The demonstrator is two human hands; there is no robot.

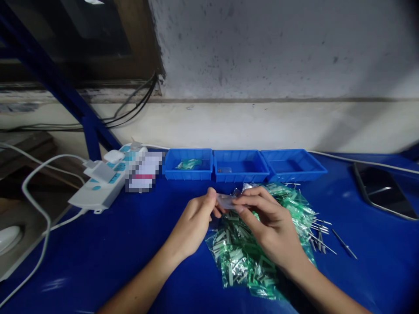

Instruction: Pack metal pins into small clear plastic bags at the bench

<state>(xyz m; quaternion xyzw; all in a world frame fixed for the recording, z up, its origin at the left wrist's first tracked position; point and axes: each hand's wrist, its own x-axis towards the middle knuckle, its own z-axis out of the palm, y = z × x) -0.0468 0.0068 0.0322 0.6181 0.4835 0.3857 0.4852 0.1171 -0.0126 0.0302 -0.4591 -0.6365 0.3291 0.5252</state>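
Note:
A small clear plastic bag [225, 202] is stretched between my two hands, above the table. My left hand [199, 216] pinches its left end between thumb and fingers. The right end is held by my right hand [270, 218], thumb below and fingers on top. What the bag contains, if anything, is too small to make out. Below and behind my hands lies a pile of green-tinted plastic packets [242, 257] with pale strips and small metal parts inside. Several loose metal rivets [322, 231] lie at the pile's right side.
Three blue bins stand along the wall: the left bin [189, 174] holds green packets, the middle bin [242, 176] a small clear packet, beside the right bin [294, 174]. A power strip [101, 187] with white cables stands left. At right lies a phone [384, 189].

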